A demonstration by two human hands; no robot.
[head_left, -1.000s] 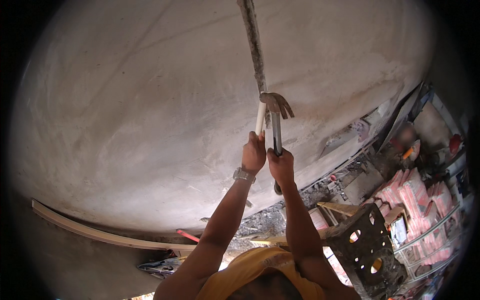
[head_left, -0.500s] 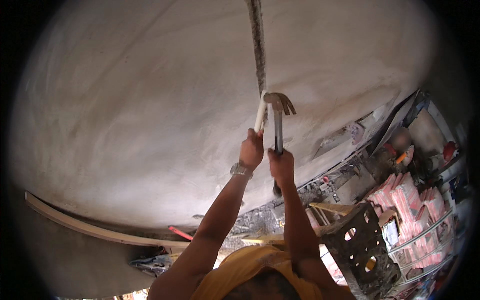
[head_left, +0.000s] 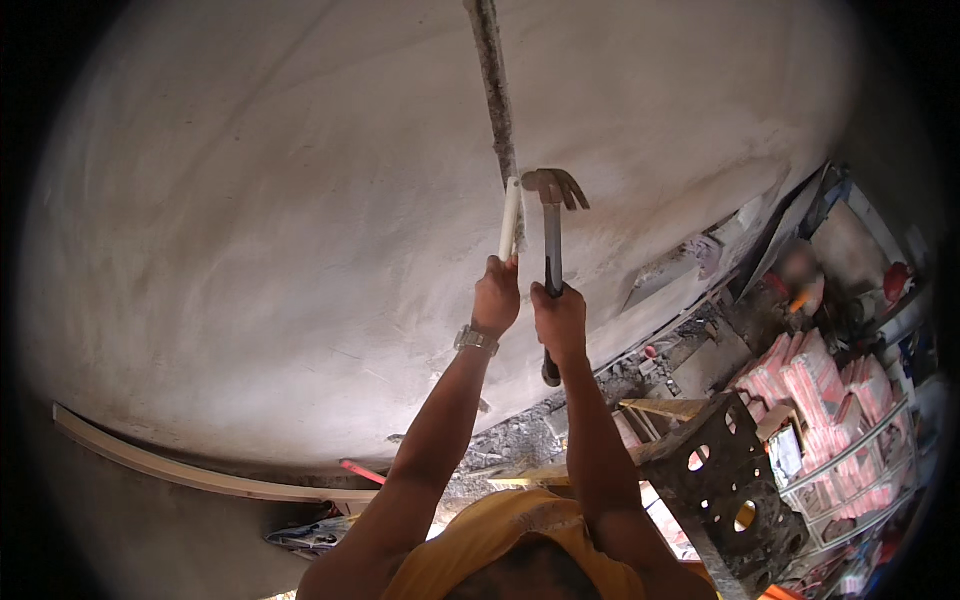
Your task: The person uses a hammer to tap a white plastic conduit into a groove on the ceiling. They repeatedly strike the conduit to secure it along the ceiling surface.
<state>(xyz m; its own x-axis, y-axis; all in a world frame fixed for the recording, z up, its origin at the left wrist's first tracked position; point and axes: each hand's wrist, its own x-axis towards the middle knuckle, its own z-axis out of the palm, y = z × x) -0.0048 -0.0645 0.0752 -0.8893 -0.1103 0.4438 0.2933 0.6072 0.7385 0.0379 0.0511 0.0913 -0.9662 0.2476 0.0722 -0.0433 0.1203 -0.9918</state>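
Observation:
Above me is a pale plastered surface (head_left: 280,200) cut by a long rough groove (head_left: 492,75). My left hand (head_left: 496,297), with a watch at its wrist, is closed round a short white rod or tube (head_left: 508,222), its far end at the groove. My right hand (head_left: 560,322) grips a claw hammer (head_left: 552,235) by its dark handle, just right of the rod. The hammer's head is level with the rod's far end, very near it; I cannot tell if they touch.
A dark perforated board (head_left: 720,480) stands at lower right beside pink-and-white bags (head_left: 810,375) and metal bars. A long wooden strip (head_left: 200,465) crosses the lower left, near a red bar (head_left: 362,472). Rubble (head_left: 620,380) lies below. A blurred person (head_left: 798,268) is at the right.
The hammer's head, earlier overlapping the top of the rod, now sits slightly right of it. Both hands and their tools appear a little higher and further left in the picture.

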